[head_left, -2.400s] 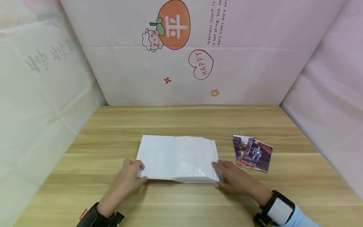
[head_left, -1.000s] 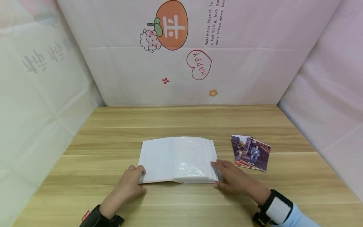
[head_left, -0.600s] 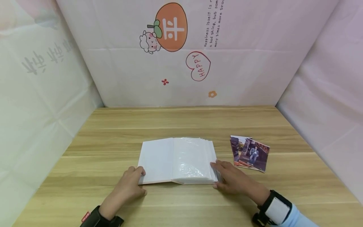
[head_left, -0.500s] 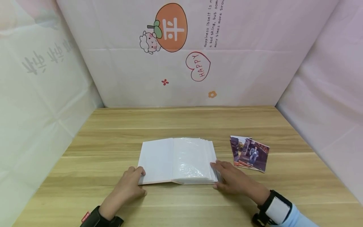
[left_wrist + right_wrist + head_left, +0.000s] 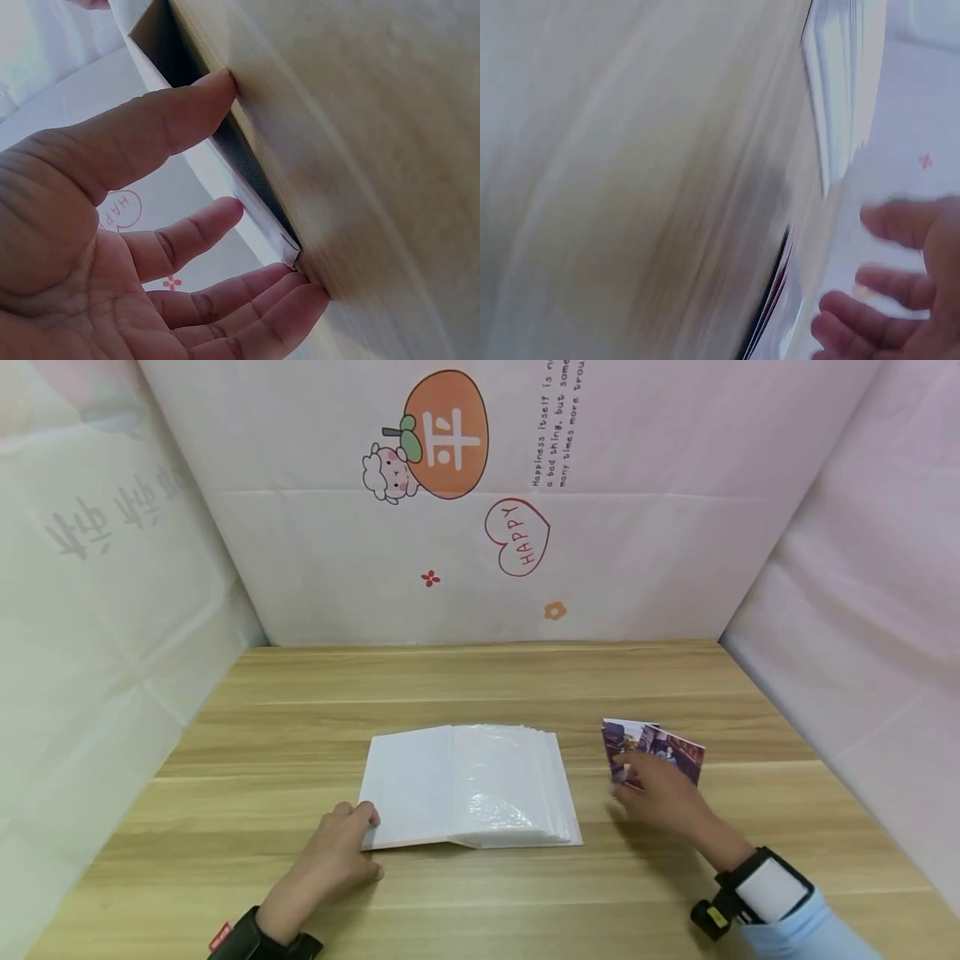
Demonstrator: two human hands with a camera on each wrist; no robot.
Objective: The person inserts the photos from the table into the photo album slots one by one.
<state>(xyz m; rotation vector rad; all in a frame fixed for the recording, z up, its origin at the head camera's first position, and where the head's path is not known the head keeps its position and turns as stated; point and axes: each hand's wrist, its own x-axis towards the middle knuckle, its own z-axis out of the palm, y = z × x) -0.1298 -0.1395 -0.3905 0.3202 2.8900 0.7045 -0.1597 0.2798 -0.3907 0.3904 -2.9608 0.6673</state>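
Note:
A photo album (image 5: 502, 785) lies spread on the wooden table, its bare white inner cover to the left and a stack of clear-sleeved pages to the right. My left hand (image 5: 337, 847) rests at the cover's lower left corner, fingers loosely bent. In the left wrist view the thumb (image 5: 180, 124) touches the table and the fingers are by the cover's edge (image 5: 214, 169). Over a small fanned pile of photos (image 5: 682, 752) is my right hand (image 5: 663, 793), hiding part of them. The right wrist view shows its fingers (image 5: 855, 322) apart, above the photos' edges (image 5: 772, 307).
The wooden table (image 5: 480, 685) extends behind and in front of the album. A white printed cloth (image 5: 637, 552) stands along the back, with more white cloth on both sides. A strip of table separates the album from the photos.
My right hand has left the album's right edge and moved right and away to the photos. Earlier, the cover's near left corner shifted slightly toward me; the left hand now stays there.

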